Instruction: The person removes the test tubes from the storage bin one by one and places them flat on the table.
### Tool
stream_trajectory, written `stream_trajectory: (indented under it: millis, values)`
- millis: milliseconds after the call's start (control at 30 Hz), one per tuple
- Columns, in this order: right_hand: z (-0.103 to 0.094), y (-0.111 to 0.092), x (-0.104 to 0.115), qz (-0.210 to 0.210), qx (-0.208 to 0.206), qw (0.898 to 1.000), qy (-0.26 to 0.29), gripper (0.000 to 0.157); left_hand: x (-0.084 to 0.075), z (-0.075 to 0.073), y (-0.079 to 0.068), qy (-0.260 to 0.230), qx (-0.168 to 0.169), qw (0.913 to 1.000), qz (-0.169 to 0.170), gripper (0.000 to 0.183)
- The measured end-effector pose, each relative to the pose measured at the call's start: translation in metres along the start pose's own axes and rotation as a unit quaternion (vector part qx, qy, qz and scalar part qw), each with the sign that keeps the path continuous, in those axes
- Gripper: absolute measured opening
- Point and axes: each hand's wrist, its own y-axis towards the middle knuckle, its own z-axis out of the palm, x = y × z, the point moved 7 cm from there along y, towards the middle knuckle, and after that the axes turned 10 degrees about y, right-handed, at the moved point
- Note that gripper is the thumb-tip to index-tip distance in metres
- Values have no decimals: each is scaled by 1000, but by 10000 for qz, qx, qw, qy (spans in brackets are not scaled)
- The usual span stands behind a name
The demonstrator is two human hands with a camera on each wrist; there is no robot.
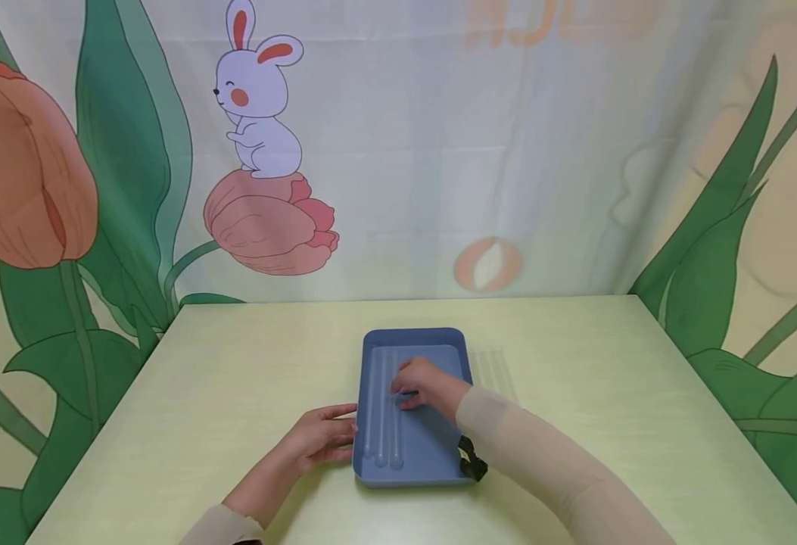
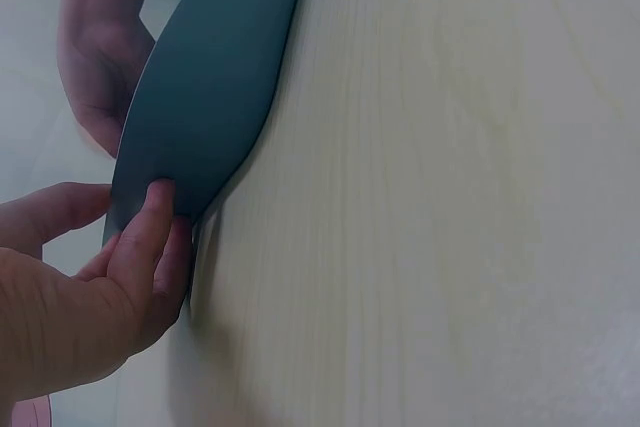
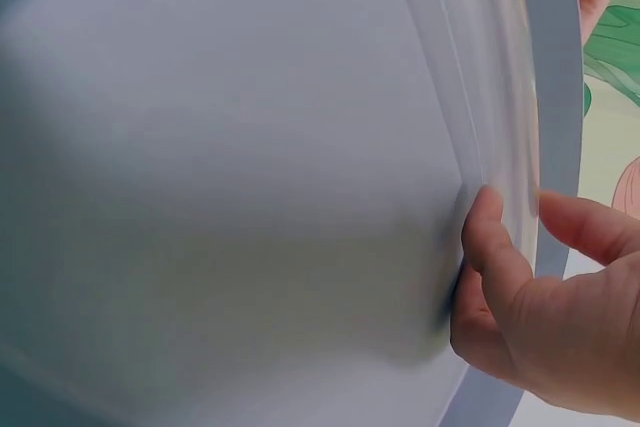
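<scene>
Inside a shallow blue tray [image 1: 432, 454], several clear test tubes [image 1: 381, 431] lie side by side lengthwise along the left part, rounded ends toward the near edge. My right hand [image 1: 420, 382] reaches into the tray and pinches the rightmost tube near its middle. The right wrist view shows the thumb and fingers [image 3: 490, 237] on either side of clear tubing [image 3: 505, 97]. My left hand [image 1: 323, 437] rests against the tray's left outer wall. In the left wrist view its extended fingers [image 2: 150, 237] touch that wall, with the thumb by the rim.
More clear tubes [image 1: 496, 371] lie on the pale wooden table [image 1: 255, 363] just right of the tray, partly behind the right forearm. A black strap piece [image 1: 473, 459] hangs under the right sleeve at the tray's near right corner. A printed curtain [image 1: 398, 151] stands behind the table.
</scene>
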Motion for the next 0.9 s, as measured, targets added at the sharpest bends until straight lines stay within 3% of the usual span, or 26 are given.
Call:
stream_trajectory:
  millis: [67,133,300,367,400,433,533,600,900]
  values:
    - [-1,5,-2,68,-13,10000,-43,63,0,0,0,14,-33,10000,-23,57]
    - [-3,29,-12,86,91,9999,-9,66,0,0,0,21,-53,10000,-35,57]
    - [-11,113,-48,132,356,9990,232,74,0,0,0,26,-54,10000,-29,57]
    - [-10,105,-43,182,342,9989,262,74,0,0,-1,29,-58,10000,-26,57]
    - [-10,92,-36,178,355,9988,270,74,0,0,-1,33,-63,10000,-23,57]
    - [-8,74,-27,160,379,9988,274,74,0,0,-1,39,-67,10000,-23,57]
    - [-5,-4,12,190,310,9991,230,67,0,0,-1,60,-94,9999,-37,57]
    - [-6,-27,24,174,329,9990,246,64,0,0,-1,72,-102,9999,-43,57]
    - [-22,-37,42,-28,677,9972,312,63,-2,0,-1,82,-131,9998,-78,57]
